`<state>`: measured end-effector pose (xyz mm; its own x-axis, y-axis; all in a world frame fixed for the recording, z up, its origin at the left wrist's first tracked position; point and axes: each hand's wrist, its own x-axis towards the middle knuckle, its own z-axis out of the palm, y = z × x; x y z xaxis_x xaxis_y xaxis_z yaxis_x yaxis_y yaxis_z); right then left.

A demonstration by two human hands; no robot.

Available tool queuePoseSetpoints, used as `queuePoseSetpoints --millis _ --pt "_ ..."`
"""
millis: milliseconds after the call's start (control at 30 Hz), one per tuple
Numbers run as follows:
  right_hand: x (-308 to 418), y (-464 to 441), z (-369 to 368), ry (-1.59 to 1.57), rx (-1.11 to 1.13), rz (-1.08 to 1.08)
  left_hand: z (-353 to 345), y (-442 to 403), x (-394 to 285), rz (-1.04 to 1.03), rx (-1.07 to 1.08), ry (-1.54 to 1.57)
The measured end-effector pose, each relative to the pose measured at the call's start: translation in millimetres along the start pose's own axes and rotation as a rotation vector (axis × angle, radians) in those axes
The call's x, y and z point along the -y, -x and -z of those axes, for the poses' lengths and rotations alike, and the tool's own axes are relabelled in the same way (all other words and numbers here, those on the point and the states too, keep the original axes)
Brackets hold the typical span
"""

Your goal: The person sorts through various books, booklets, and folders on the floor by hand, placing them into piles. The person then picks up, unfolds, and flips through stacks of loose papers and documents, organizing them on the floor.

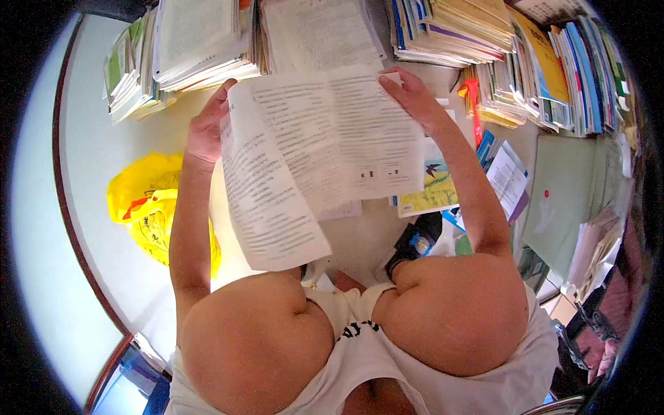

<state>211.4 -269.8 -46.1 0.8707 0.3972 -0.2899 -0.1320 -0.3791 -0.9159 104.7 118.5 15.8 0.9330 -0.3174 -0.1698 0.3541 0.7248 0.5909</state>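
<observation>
Paper (304, 155) spreads over the counter (114, 277) at your twelve o'clock; your left hand (209, 126) grips its ten-o'clock edge, your right hand (413, 99) its two-o'clock corner. Bag (153, 216): ten o'clock.

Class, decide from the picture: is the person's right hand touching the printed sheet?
Touching. The head view shows the right hand at the upper right corner of the printed sheet, thumb pressed over its edge.
</observation>
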Motion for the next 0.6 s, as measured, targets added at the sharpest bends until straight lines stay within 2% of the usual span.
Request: queuePoseSetpoints --millis 67,133,167,233,267,333,367,433,467,533,600 --pt "-12 -5 -3 -0.03 0.035 0.048 2 0 1 -0.012 -0.036 -0.011" --pt "-2 -5 -9 0.194 -0.087 0.136 0 -2 2 -0.033 -0.017 0.057" --pt "3 -3 -11 0.19 -0.093 0.138 -2 -3 2 -0.03 -0.013 0.051" --pt "21 5 -12 -0.001 -0.177 -0.023 -7 -3 2 -0.021 0.006 0.072" --pt "24 9 -12 -0.004 -0.182 -0.021 -7 -3 2 -0.019 0.01 0.068" --pt "33 18 -12 0.209 -0.347 0.286 -11 -3 3 -0.038 0.096 0.08" --pt "40 24 -12 0.206 -0.352 0.289 -14 -2 2 -0.036 0.099 0.075" --pt "66 42 -13 0.302 -0.312 0.43 -39 -1 3 -0.081 -0.048 -0.161" --pt "74 51 -18 0.302 -0.315 0.431 -49 0 4 -0.081 -0.045 -0.164" --pt "92 66 -28 0.029 0.002 0.422 -69 -1 6 -0.116 -0.143 -0.333" --pt "109 80 -41 0.028 0.028 0.461 -81 -2 6 -0.117 -0.132 -0.441"
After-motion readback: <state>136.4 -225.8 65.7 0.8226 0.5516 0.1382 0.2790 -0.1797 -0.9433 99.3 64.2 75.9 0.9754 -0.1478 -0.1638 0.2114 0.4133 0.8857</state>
